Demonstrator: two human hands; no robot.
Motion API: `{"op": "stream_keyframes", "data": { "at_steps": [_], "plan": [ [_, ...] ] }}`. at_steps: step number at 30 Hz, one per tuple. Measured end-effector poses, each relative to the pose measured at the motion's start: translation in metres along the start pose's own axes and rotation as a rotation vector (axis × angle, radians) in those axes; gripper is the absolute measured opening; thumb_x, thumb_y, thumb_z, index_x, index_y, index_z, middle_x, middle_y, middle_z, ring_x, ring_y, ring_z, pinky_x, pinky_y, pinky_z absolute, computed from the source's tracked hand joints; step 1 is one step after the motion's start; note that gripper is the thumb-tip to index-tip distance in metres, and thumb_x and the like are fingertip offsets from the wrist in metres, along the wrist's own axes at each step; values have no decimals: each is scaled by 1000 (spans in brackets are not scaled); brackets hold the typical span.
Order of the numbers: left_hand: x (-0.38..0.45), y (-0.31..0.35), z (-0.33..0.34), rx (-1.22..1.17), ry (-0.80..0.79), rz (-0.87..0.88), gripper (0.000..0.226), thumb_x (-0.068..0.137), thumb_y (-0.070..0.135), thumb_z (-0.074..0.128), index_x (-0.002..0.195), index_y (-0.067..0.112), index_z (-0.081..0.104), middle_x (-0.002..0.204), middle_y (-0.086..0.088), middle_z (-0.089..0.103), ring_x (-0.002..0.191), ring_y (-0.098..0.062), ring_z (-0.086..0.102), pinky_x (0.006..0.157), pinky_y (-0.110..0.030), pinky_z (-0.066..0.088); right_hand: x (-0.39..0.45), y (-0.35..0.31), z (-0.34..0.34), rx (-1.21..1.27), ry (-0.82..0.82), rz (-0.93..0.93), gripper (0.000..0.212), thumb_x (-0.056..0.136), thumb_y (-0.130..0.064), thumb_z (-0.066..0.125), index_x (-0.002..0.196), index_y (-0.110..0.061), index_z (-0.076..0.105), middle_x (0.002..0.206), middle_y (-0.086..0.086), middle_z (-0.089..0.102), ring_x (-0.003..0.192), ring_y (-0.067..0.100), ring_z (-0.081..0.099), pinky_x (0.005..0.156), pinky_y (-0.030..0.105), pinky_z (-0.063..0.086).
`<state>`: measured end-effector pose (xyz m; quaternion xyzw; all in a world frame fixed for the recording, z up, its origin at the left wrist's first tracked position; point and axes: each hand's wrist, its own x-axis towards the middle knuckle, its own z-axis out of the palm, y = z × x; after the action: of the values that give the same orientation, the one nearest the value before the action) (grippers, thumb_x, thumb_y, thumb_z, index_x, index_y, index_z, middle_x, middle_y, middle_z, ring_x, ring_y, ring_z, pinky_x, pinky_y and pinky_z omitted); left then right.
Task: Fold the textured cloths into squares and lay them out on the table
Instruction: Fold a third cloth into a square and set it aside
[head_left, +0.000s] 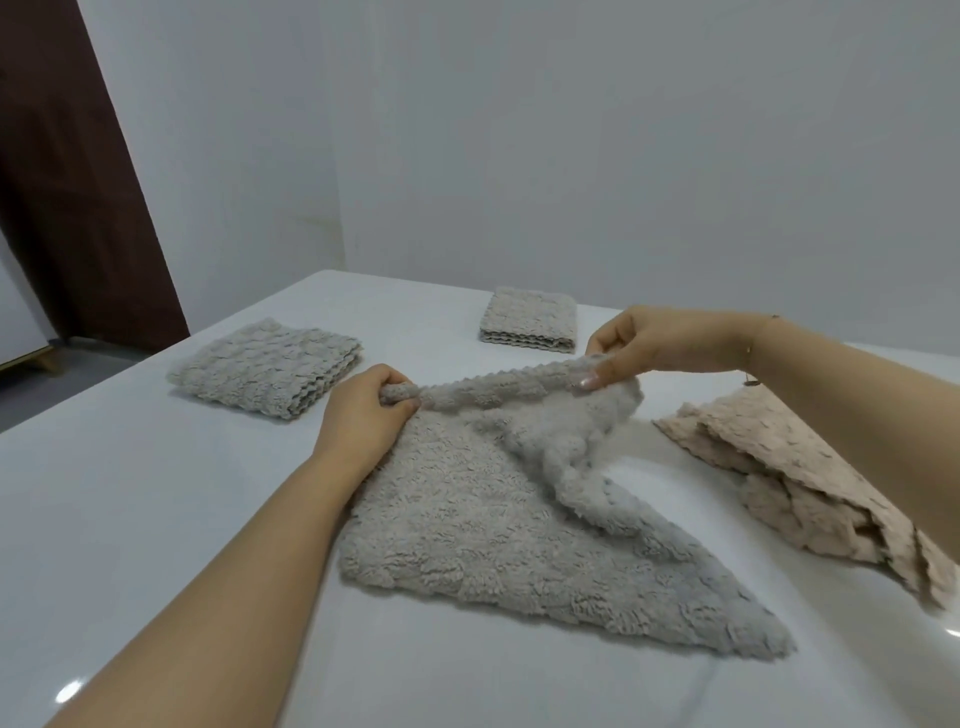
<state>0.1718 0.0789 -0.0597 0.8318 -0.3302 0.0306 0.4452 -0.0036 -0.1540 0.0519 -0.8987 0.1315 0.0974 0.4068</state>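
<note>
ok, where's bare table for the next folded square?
Free: between the left folded cloth and far folded cloth; also the near-left table beside the left arm. Crowded: right side, where the grey cloth and pink cloth lie.

Wall: plain pale grey wall (571, 130) behind the table's far edge.
Door: dark brown wooden door (67, 182), left of that wall.
Furniture: pale wooden furniture leg (44, 358), beside the door's foot.
</note>
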Motion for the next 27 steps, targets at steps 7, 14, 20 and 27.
{"op": "stream_keyframes", "data": {
  "at_steps": [7,14,20,27],
  "plan": [
    [1,0,1,-25,35,-10,13,86,19,68,94,14,59,88,0,58,84,-20,53,58,-19,34,24,-4,-23,-370,182,309,26,76,-24,79,76,-3,64,65,6,63,59,17,63,68,30,59],
    [5,-2,5,-69,81,-46,21,86,21,68,105,13,61,97,-1,59,87,-18,53,71,-27,35,59,36,5,-475,460,298,18,82,-21,73,86,-4,67,79,10,67,68,22,59,70,33,53],
    [4,1,1,-13,86,47,32,84,19,70,113,15,61,117,-3,57,98,-14,50,83,-28,36,37,53,16,-548,627,181,29,89,-25,63,116,-16,58,114,3,62,99,21,57,84,32,46],
    [-27,51,-19,54,-116,403,20,79,35,72,96,31,63,115,15,51,109,-1,42,94,-24,32,-83,39,69,-265,482,-185,14,88,-25,65,101,-28,66,100,-16,65,93,0,60,87,24,49]
  ]
}}
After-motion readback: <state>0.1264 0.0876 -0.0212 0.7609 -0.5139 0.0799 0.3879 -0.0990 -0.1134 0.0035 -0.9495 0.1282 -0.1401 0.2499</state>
